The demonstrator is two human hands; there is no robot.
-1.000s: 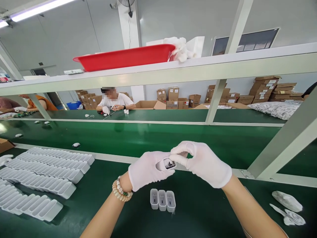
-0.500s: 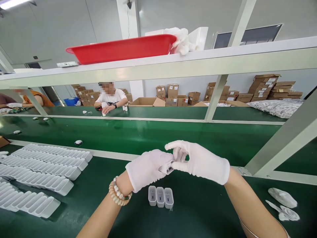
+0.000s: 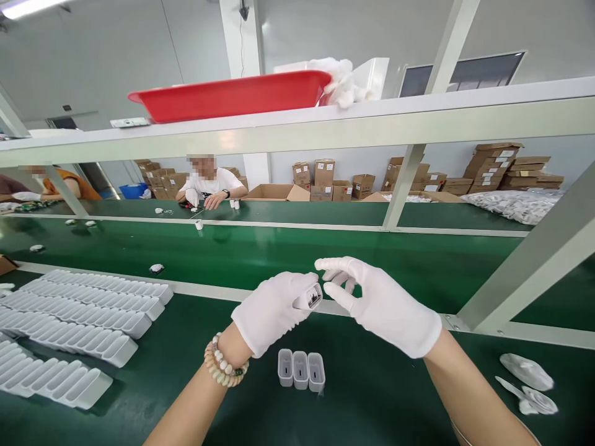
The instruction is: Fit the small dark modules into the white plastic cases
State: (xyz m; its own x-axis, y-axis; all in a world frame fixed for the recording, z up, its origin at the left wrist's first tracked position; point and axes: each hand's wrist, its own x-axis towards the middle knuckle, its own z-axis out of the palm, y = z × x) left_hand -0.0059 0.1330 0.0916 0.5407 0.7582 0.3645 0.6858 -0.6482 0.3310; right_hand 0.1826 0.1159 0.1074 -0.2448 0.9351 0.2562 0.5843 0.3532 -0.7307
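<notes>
My left hand (image 3: 276,310), in a white glove, is closed around a small white plastic housing (image 3: 309,298). The housing's end faces right and shows dark and metallic parts inside. Just right of it, my gloved right hand (image 3: 376,303) is open, fingers curved and apart, with nothing visible between them. Below the hands, three empty white housings (image 3: 300,370) stand side by side on the green work surface, open ends up, each with a small dark slot at the bottom.
Rows of white housings (image 3: 83,313) fill the left. Behind the hands runs a green conveyor belt (image 3: 260,248) carrying small white parts. Crumpled white gloves (image 3: 530,387) lie at right. A slanted shelf post (image 3: 534,260) stands near my right arm. A co-worker (image 3: 211,183) sits opposite.
My right hand has drawn slightly right, away from the housing. My left hand has turned its open end more into view. The belt's parts have shifted right; a white piece now stands near the co-worker.
</notes>
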